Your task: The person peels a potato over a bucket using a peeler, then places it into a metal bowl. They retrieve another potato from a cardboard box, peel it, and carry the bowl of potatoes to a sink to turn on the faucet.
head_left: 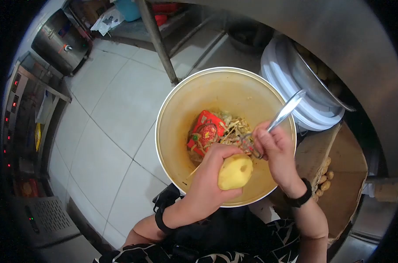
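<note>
Tiled floor (111,114) below, w/ a big tan bucket (172,101) standing on it right in front of the person, mouth up. Both hands are over the bucket's near rim. Left hand (210,175) is clenched round a potato (235,172), gripping from the left & underneath, so the pale peeled face shows up toward the cam. The potato's long axis runs approx lower-left to upper-right in view, upper end pointing at the right hand (275,153), which sits just beside it, up & to the right, and is the hand nearer that end. Right hand is closed on a peeler (286,111): the metal handle sticks out up-right over the far rim, and the blade end points down-left, touching or almost touching the potato's top; can't tell which. So the peeler's axis is roughly in line w/ the potato's. Peels (234,129) & a red wrapper (206,129) lie in the bucket bottom, beyond the hands.
</note>
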`<state>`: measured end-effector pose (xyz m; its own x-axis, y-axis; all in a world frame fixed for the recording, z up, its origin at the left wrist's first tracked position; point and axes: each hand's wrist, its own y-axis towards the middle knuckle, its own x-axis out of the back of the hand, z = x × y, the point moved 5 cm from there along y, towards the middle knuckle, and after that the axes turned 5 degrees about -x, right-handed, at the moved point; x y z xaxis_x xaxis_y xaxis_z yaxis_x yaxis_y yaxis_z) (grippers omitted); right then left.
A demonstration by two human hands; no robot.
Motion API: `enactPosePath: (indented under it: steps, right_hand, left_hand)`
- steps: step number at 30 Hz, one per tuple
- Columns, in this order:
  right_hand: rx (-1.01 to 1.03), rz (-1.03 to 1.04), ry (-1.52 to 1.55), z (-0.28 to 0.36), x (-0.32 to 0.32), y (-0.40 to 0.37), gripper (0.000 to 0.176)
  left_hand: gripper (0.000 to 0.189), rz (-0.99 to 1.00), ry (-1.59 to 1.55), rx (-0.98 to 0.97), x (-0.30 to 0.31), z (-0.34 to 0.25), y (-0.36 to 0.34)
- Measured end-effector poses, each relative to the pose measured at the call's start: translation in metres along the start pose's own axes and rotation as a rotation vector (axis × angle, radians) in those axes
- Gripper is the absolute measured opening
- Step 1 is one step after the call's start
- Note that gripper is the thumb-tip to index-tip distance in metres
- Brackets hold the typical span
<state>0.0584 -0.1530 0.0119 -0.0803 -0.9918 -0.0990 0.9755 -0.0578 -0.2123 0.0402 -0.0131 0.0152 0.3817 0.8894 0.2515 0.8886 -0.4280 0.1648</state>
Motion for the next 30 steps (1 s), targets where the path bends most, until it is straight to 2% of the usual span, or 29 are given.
enactPosePath:
  steps: [2,4,5,7,8,11,12,13,14,15,16,17,19,21,24,26,28,29,30]
  right_hand:
    - [0.061,0.001,-0.006,0.003,0.007,-0.002,0.013]
    - [0.114,-0.003,-0.028,0.02,0.009,-0.007,0.014]
    - [0.116,-0.008,-0.027,0.022,0.008,-0.01,0.014]
    - [0.244,0.069,0.122,0.028,-0.001,-0.022,0.013]
    - [0.219,0.142,0.136,0.027,-0.009,-0.028,0.012]
    - [0.203,0.182,0.04,0.018,-0.02,-0.031,0.012]
    - [0.191,0.095,0.129,0.015,-0.015,-0.023,0.013]
    - [0.191,0.096,0.129,0.007,-0.008,-0.015,0.013]
    - [0.107,0.029,0.133,-0.007,0.007,-0.004,0.013]
    - [0.032,-0.038,0.137,-0.009,0.013,0.002,0.014]
    - [0.078,-0.04,0.082,-0.001,0.012,-0.002,0.015]
    - [0.069,-0.033,0.081,0.007,0.009,-0.005,0.015]
    - [0.238,0.012,0.109,0.026,0.007,-0.01,0.015]
    - [0.28,0.04,0.123,0.028,0.001,-0.018,0.015]
    - [0.164,0.154,0.151,0.026,-0.016,-0.024,0.016]
    - [0.112,0.085,0.113,0.02,-0.007,-0.014,0.016]
    - [0.024,-0.014,0.028,0.004,0.007,-0.002,0.015]
    - [0.034,-0.013,0.031,0.005,0.01,-0.003,0.015]
    - [0.07,-0.013,0.045,0.007,0.01,-0.004,0.015]
  left_hand:
    - [0.044,-0.02,0.005,-0.085,0.005,-0.002,0.004]
    - [0.043,0.049,-0.084,0.044,0.002,0.014,0.003]
    - [0.043,0.054,-0.084,0.042,0.002,0.012,0.004]
    - [0.049,0.043,-0.533,0.271,-0.005,0.016,0.002]
    - [0.049,0.044,-0.534,0.271,-0.005,0.018,0.002]
    - [0.049,0.04,-0.502,0.202,-0.003,0.021,0.001]
    - [0.048,0.081,-0.512,0.197,-0.003,0.021,0.0]
    - [0.048,0.122,-0.523,0.19,-0.003,0.021,0.0]
    - [0.048,0.121,-0.523,0.189,-0.002,0.017,-0.002]
    - [0.047,0.183,-0.683,0.236,-0.006,0.011,-0.003]
    - [0.046,0.242,-0.844,0.282,-0.009,0.008,-0.004]
    - [0.046,0.232,-0.847,0.287,-0.008,0.008,-0.004]
    - [0.045,0.177,-0.906,0.427,-0.008,0.013,-0.002]
    - [0.045,0.179,-0.91,0.422,-0.008,0.012,-0.002]
    - [0.044,0.191,-0.9,0.363,-0.012,0.015,-0.002]
    - [0.044,0.207,-0.883,0.306,-0.011,0.017,-0.005]
    - [0.041,0.396,-1.177,0.234,-0.011,0.009,-0.009]
    - [0.041,0.4,-1.168,0.227,-0.012,0.011,-0.009]
    - [0.043,0.354,-1.21,0.314,-0.014,0.013,-0.008]
